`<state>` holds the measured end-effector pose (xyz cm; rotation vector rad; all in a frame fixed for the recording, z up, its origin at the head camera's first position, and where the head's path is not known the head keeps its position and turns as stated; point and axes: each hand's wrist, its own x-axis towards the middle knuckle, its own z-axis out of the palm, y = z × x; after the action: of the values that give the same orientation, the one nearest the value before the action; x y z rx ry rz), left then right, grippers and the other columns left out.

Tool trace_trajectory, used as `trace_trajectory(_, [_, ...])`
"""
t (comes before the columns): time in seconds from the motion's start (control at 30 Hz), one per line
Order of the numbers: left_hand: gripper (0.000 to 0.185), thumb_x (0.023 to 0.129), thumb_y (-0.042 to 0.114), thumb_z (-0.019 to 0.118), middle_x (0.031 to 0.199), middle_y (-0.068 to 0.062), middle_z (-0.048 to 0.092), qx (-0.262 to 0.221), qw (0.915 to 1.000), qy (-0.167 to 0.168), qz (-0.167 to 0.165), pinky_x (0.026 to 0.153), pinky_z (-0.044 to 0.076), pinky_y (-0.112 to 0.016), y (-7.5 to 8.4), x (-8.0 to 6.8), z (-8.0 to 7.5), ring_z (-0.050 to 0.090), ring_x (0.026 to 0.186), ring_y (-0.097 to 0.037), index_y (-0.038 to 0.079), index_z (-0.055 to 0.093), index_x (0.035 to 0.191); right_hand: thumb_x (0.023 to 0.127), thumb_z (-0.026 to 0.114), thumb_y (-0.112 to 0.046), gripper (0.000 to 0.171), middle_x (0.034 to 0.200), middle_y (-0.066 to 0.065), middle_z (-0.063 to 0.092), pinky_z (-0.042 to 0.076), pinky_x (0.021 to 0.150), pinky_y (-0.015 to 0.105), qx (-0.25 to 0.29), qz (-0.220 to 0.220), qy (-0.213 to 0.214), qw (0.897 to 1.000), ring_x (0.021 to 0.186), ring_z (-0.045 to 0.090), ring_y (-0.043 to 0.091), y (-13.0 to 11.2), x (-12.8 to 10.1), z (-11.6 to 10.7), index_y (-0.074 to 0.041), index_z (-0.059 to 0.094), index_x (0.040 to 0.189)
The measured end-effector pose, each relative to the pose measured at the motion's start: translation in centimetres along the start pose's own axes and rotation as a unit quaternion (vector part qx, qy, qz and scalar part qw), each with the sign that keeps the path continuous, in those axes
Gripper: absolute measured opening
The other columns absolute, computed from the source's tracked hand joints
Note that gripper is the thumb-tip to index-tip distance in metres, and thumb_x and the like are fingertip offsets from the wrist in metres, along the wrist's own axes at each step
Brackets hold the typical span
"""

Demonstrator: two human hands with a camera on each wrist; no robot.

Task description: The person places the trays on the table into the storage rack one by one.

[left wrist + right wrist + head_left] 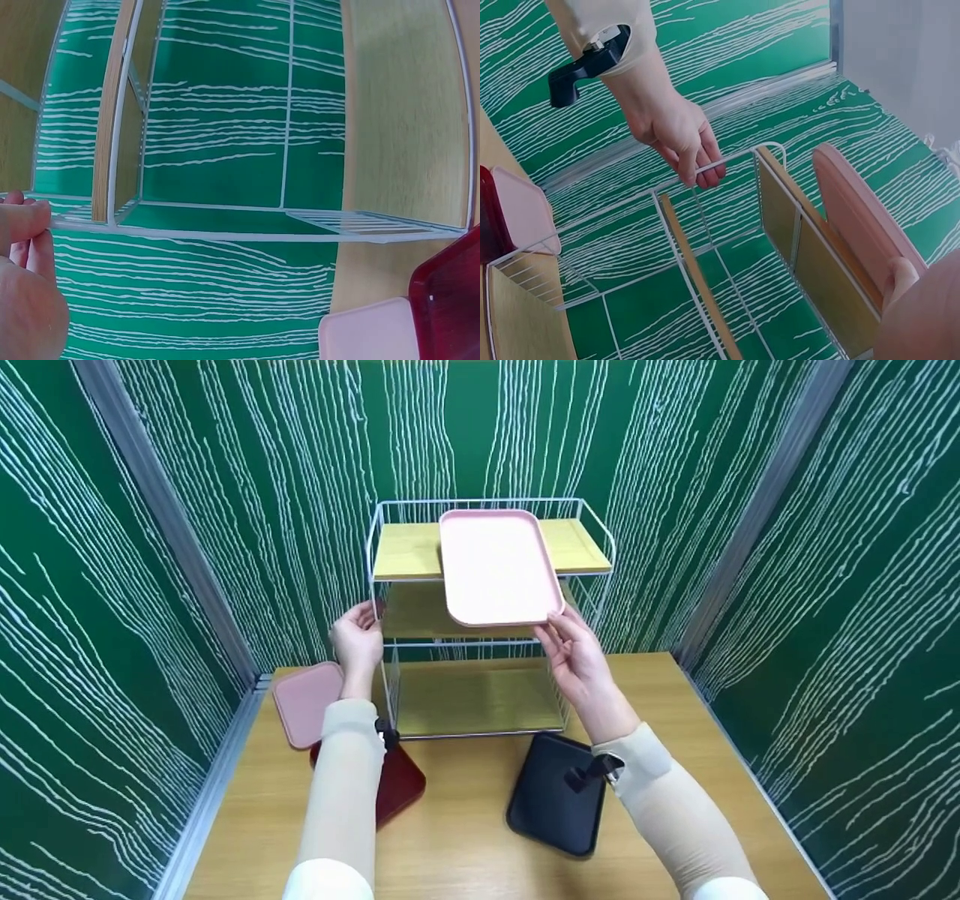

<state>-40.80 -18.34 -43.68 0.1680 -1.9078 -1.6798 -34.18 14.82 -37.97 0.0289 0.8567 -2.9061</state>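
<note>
No readable writing is showing anywhere. The left hand [357,643] is curling its fingers [705,169] round the white wire frame of the three-tier wooden-shelved rack [379,577], left of centre in the head view. The right hand [574,652] is touching the near edge of the pale pink rectangular plastic tray [496,566], which is lying on the top shelf and overhanging it; how firmly the fingers are pinching it cannot be told. At lower left, a dusty pink tray [304,701] and a dark red tray [401,787] are sitting partly hidden behind the left sleeve, and a black tray [544,802] is lying at lower centre.
</note>
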Motion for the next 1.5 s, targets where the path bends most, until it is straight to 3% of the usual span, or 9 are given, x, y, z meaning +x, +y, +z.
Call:
trace_trajectory(0.13, [0.032,0.097,-0.013,0.066,0.125,-0.018,0.076,-0.006,1.0,-0.005,0.002,0.105,0.057,-0.034,0.2,0.1,0.1,0.073,0.12,-0.029,-0.003,0.075,0.126,0.107,0.053,0.008,0.062,0.137,0.017,0.06,0.058,0.099,0.027,-0.003,-0.005,0.005,1.0,0.106,0.073,0.022,0.1,0.1,0.8,-0.006,0.037,0.164])
trace_trajectory(0.4, [0.033,0.097,-0.015,0.064,0.126,-0.023,0.074,-0.009,0.9999,-0.006,0.006,0.106,0.057,-0.035,-0.1,0.2,0.1,0.071,0.122,-0.034,-0.007,0.073,0.127,0.106,0.057,0.007,0.06,0.136,0.018,0.061,0.059,0.097,0.028,-0.001,-0.004,0.029,1.0,0.104,0.075,0.023,0.3,0.0,1.8,-0.006,0.041,0.162])
trace_trajectory(0.57, [0.033,0.096,-0.016,0.063,0.127,-0.025,0.073,-0.005,0.9999,-0.003,0.01,0.108,0.056,-0.04,-0.1,0.1,-0.1,0.07,0.123,-0.036,-0.01,0.072,0.127,0.105,0.059,0.007,0.06,0.14,0.019,0.06,0.059,0.097,0.028,-0.001,-0.002,0.021,1.0,0.106,0.075,0.024,0.4,0.2,2.2,-0.004,0.041,0.161])
trace_trajectory(0.83, [0.035,0.096,-0.018,0.06,0.125,-0.021,0.075,-0.011,0.9999,-0.001,0.008,0.107,0.056,-0.037,-0.1,0.2,-0.2,0.072,0.121,-0.031,-0.007,0.073,0.127,0.105,0.058,0.007,0.059,0.139,0.021,0.06,0.059,0.097,0.028,-0.015,-0.013,0.015,1.0,0.106,0.075,0.023,1.2,0.5,2.9,-0.002,0.042,0.161])
trace_trajectory(1.13, [0.037,0.094,-0.02,0.058,0.125,-0.021,0.076,-0.012,0.9999,-0.004,0.007,0.106,0.057,-0.036,-0.5,-0.1,0.0,0.072,0.12,-0.031,-0.006,0.074,0.126,0.106,0.06,0.004,0.054,0.147,0.022,0.059,0.056,0.104,0.03,-0.065,-0.059,0.008,0.996,0.113,0.073,0.021,2.5,0.4,2.3,0.0,0.046,0.158])
trace_trajectory(1.3, [0.037,0.095,-0.019,0.059,0.125,-0.023,0.075,-0.016,0.9998,-0.002,0.012,0.106,0.057,-0.036,-0.6,-0.2,0.0,0.072,0.121,-0.034,-0.008,0.072,0.127,0.106,0.064,-0.002,0.051,0.146,0.024,0.061,0.054,0.107,0.033,-0.129,-0.111,0.002,0.985,0.116,0.072,0.021,2.9,0.4,2.1,0.003,0.05,0.155])
trace_trajectory(1.5, [0.04,0.094,-0.02,0.058,0.126,-0.021,0.075,-0.015,0.9999,-0.002,0.005,0.106,0.056,-0.036,-0.4,0.0,0.0,0.071,0.122,-0.034,-0.006,0.073,0.128,0.105,0.069,-0.011,0.06,0.146,0.022,0.06,0.057,0.105,0.034,-0.233,-0.174,-0.029,0.956,0.123,0.069,0.025,3.0,0.9,1.5,0.002,0.045,0.159])
